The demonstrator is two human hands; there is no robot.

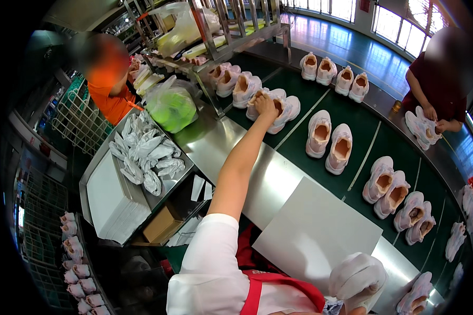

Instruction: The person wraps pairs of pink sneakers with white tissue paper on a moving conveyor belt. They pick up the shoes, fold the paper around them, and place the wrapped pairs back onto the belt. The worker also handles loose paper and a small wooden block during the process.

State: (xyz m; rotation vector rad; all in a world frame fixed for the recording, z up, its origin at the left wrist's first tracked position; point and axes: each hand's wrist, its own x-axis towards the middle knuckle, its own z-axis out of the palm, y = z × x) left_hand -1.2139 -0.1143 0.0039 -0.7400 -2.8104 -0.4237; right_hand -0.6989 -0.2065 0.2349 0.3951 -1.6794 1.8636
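My left hand (265, 105) reaches far out over the steel ledge and closes on a pale pink shoe (286, 111) of a pair standing on the green belt (362, 123). At the lower edge my right hand (372, 289) grips another pale shoe (355, 270), held close to my body; only the thumb and some fingertips show beneath it. A white sheet of paper (315, 231) lies on the ledge between the two hands.
Several pairs of pink shoes ride the belt. To the left stand a tray of crumpled tissue (142, 152), a stack of white paper (113, 202) and a green bag (171, 107). A person in orange (110, 94) works left; a person in dark red (436, 89) handles a shoe right.
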